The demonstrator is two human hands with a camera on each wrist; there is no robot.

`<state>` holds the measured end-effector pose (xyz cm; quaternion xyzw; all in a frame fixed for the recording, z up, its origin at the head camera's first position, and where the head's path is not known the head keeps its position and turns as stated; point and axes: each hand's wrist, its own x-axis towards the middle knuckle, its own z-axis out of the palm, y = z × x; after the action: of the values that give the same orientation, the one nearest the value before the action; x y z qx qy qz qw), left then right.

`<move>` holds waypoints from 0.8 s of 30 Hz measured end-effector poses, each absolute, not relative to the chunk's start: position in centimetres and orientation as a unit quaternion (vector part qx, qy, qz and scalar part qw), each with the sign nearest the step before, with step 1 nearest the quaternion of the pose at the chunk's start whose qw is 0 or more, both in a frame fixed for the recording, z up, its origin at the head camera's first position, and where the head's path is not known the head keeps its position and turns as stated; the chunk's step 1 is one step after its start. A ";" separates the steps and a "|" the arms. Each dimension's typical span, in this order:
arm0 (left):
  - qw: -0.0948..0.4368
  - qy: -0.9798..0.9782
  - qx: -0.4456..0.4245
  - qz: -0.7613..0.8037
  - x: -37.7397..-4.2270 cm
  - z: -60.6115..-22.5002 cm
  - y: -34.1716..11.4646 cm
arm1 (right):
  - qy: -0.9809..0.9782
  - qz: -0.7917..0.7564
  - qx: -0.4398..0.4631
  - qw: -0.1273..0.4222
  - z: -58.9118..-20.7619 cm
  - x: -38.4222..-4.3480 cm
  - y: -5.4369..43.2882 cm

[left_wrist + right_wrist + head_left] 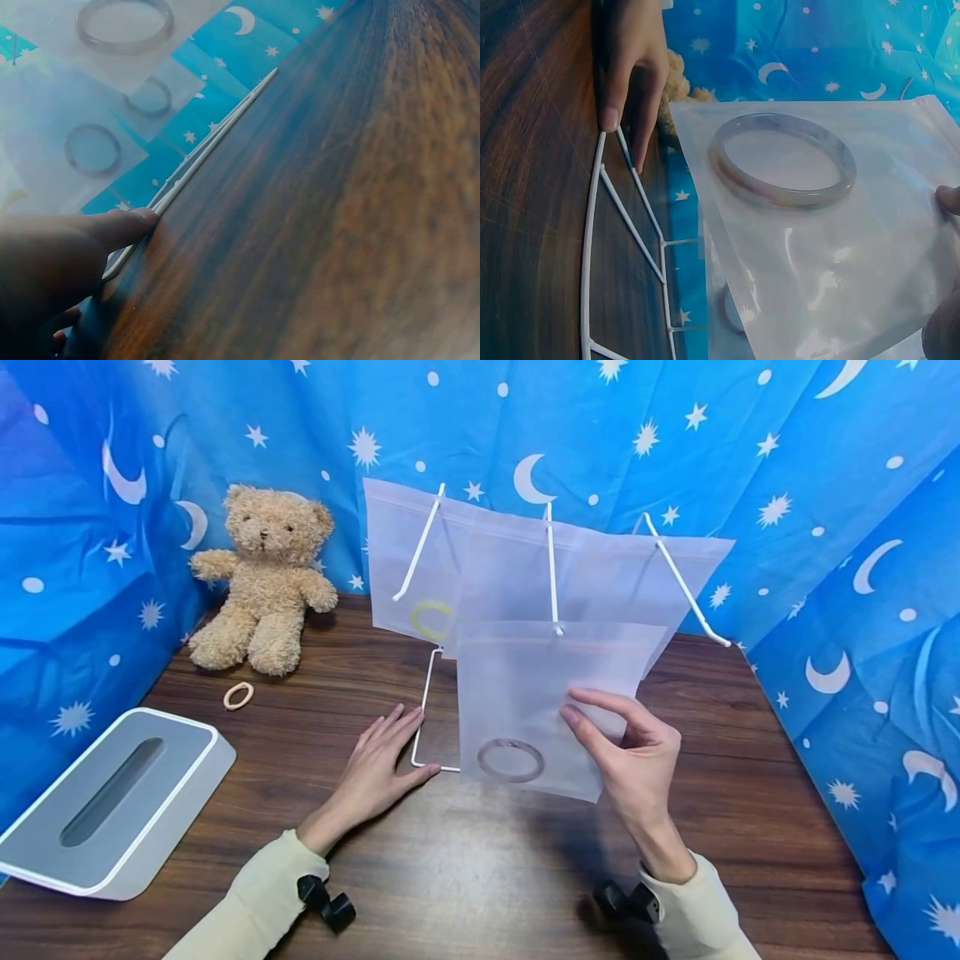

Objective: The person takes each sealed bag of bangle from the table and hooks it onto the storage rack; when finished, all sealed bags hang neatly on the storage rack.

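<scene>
A white wire display rack with three hooks stands on the table. My left hand, fingers straight, rests at the front left corner of its base, thumb and fingertips touching the wire. A frosted zip bag hangs at the tip of the middle hook. Low in that bag lies a greyish, semi-see-through bangle. My right hand is at the bag's right side, with thumb and index fingertips close to its front and a gap between them. Its other fingers are curled back.
Behind hang more frosted bags, one with a yellow ring. A teddy bear sits at the back left. Near it lies a beige ring, and a grey-topped tissue box stands at the left. A starry blue curtain surrounds the table.
</scene>
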<state>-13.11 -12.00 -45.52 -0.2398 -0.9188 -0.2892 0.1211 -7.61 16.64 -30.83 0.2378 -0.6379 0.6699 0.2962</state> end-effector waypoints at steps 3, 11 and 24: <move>0.122 -0.919 -0.240 -0.289 -13.1 -45.6 -11.9 | -0.643 0.667 0.234 0.296 -30.9 -8.1 16.7; 0.122 -0.917 -0.243 -0.291 -13.2 -45.7 -11.6 | -0.648 0.664 0.223 0.299 -31.3 -11.0 17.0; 0.126 -0.915 -0.248 -0.293 -13.0 -45.6 -11.1 | -0.617 0.714 0.176 0.281 -32.6 -17.9 18.4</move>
<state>-13.02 -11.08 -45.57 -0.2476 -0.9150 -0.2926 0.1260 -17.94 18.39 -32.56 0.1756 -0.6168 0.7140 0.2808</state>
